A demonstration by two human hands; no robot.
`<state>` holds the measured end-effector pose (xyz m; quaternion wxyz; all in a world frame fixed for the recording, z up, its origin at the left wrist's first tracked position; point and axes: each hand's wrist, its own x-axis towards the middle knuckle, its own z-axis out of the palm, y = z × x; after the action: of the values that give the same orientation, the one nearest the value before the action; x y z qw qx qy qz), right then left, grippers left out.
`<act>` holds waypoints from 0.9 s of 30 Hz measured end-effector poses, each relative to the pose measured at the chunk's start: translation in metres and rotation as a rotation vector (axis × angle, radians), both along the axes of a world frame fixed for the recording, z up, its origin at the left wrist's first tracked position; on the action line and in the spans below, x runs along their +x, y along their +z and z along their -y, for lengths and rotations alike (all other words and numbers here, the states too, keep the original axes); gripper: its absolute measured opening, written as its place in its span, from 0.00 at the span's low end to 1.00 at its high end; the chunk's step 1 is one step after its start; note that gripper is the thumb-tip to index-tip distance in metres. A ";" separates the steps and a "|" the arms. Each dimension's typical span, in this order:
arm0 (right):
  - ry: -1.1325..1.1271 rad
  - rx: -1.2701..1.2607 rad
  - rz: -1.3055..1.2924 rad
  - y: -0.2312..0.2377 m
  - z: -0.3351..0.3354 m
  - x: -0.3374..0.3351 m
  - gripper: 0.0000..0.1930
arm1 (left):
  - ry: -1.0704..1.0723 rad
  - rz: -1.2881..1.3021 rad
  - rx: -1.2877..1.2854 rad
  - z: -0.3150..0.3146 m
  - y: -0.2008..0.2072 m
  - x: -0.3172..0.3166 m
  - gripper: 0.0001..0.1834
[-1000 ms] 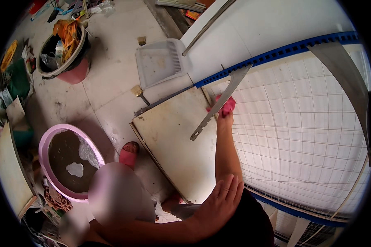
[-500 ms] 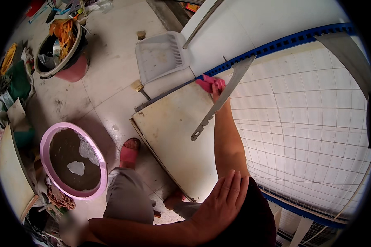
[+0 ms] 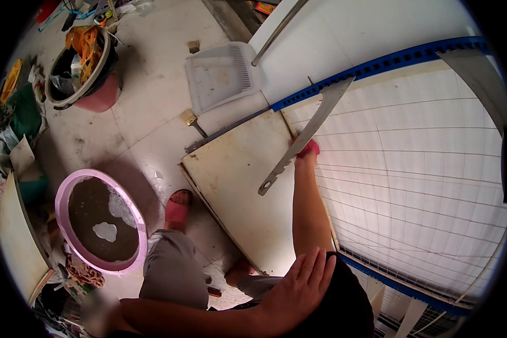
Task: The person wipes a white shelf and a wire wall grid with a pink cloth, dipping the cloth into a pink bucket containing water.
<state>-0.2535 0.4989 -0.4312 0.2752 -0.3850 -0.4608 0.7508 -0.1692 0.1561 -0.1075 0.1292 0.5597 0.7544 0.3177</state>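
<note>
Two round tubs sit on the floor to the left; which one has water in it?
The pink-rimmed basin nearest the person's knee: it holds dark water with foam patches. The other tub, farther away near the dustpan, is stuffed with orange material and clutter instead.

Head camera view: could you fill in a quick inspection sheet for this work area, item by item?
Surface: a stained cream panel lies flat, beside a white wire grid with blue edge rails.
Job's things: a red cloth pressed at the panel's far edge; a grey notched metal bracket slants above it.
Clutter: a pink basin of dark water, a white dustpan, a bucket stuffed with rags, a small brush.
Hands: right hand on the cloth, fingers hidden; left hand resting open and flat on the person's right arm.
Cables: nothing seen.
Surroundings: tiled floor, dirty; a pink sandal on the person's foot.
</note>
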 end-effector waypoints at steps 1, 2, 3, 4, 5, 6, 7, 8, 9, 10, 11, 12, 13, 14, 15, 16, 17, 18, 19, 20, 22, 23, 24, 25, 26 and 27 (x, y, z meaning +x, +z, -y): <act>0.071 -0.034 -0.077 -0.014 -0.004 -0.016 0.08 | 0.051 -0.028 -0.009 -0.001 0.002 -0.001 0.28; 0.131 -0.050 -0.143 -0.029 -0.020 -0.022 0.06 | 0.090 -0.047 0.001 -0.003 0.002 -0.002 0.28; 0.191 -0.064 -0.203 -0.037 -0.037 -0.029 0.06 | 0.080 -0.039 0.012 -0.007 0.003 -0.004 0.28; 0.104 -0.150 -0.225 -0.043 -0.032 -0.029 0.06 | 0.107 -0.039 0.015 -0.007 0.004 -0.009 0.28; 0.013 -0.232 -0.246 -0.047 -0.029 -0.027 0.06 | 0.131 -0.038 0.022 -0.008 0.004 -0.011 0.28; -0.083 -0.309 -0.264 -0.050 -0.029 -0.021 0.06 | 0.130 -0.038 0.013 -0.010 0.002 -0.009 0.28; -0.165 -0.375 -0.284 -0.046 -0.026 -0.023 0.07 | 0.136 -0.005 0.011 -0.008 -0.001 -0.008 0.28; -0.249 -0.439 -0.303 -0.043 -0.024 -0.023 0.08 | 0.140 0.030 0.011 -0.006 -0.004 -0.007 0.29; -0.333 -0.503 -0.320 -0.041 -0.020 -0.021 0.09 | 0.148 0.029 0.017 -0.002 -0.006 -0.007 0.29; 0.014 -0.367 -0.478 -0.037 0.013 -0.012 0.11 | 0.108 0.029 -0.045 0.002 -0.009 -0.009 0.28; -0.002 -0.305 -0.306 -0.036 -0.011 0.009 0.12 | 0.027 0.039 -0.044 0.001 -0.006 -0.007 0.28; -0.019 -0.243 -0.126 -0.037 -0.043 0.037 0.13 | 0.008 0.048 -0.011 -0.002 -0.007 -0.004 0.28; -0.018 -0.227 0.044 -0.033 -0.048 0.053 0.14 | 0.018 0.043 0.030 -0.001 -0.007 -0.001 0.28; -0.041 -0.358 0.113 -0.031 -0.056 0.059 0.14 | 0.028 0.038 0.072 -0.002 -0.007 0.002 0.28; -0.066 -0.490 0.179 -0.029 -0.064 0.063 0.14 | 0.023 0.046 0.076 -0.003 -0.007 0.005 0.28; -0.033 -0.457 0.091 -0.031 -0.068 0.064 0.16 | 0.022 0.046 0.070 -0.004 -0.006 0.009 0.28; 0.000 -0.425 0.006 -0.032 -0.074 0.068 0.17 | 0.020 0.046 0.064 -0.006 -0.005 0.012 0.28; 0.053 -0.322 -0.013 -0.032 -0.037 0.046 0.18 | 0.030 0.038 0.027 -0.005 -0.007 0.012 0.28; 0.097 -0.216 -0.036 -0.025 0.001 0.023 0.18 | 0.086 0.010 -0.013 -0.003 -0.007 0.009 0.28; -0.063 -0.371 -0.031 -0.016 0.008 0.001 0.17 | 0.122 -0.014 -0.017 -0.004 -0.007 0.009 0.28; -0.165 -0.366 -0.084 -0.007 0.016 -0.048 0.08 | 0.099 0.033 0.029 -0.008 -0.013 0.009 0.27; -0.170 -0.354 -0.091 -0.004 -0.005 -0.061 0.08 | 0.077 0.082 0.090 -0.013 -0.014 0.010 0.27; 0.200 -0.513 -0.284 -0.006 -0.034 -0.060 0.09 | 0.062 0.095 0.106 -0.016 -0.010 0.009 0.27; 0.391 -0.609 -0.395 -0.007 -0.031 -0.061 0.10 | 0.103 0.033 0.051 -0.012 -0.003 0.004 0.27; 0.596 -0.694 -0.484 -0.010 -0.027 -0.062 0.10 | 0.142 -0.029 -0.001 -0.010 0.002 0.003 0.27; 0.342 -0.442 -0.376 -0.015 -0.019 -0.055 0.12 | 0.142 -0.029 -0.006 -0.010 0.001 0.005 0.27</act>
<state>-0.3081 0.5176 -0.4458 0.1354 -0.2072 -0.2856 0.9258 -0.1640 0.1661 -0.1065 0.0970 0.5091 0.7948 0.3156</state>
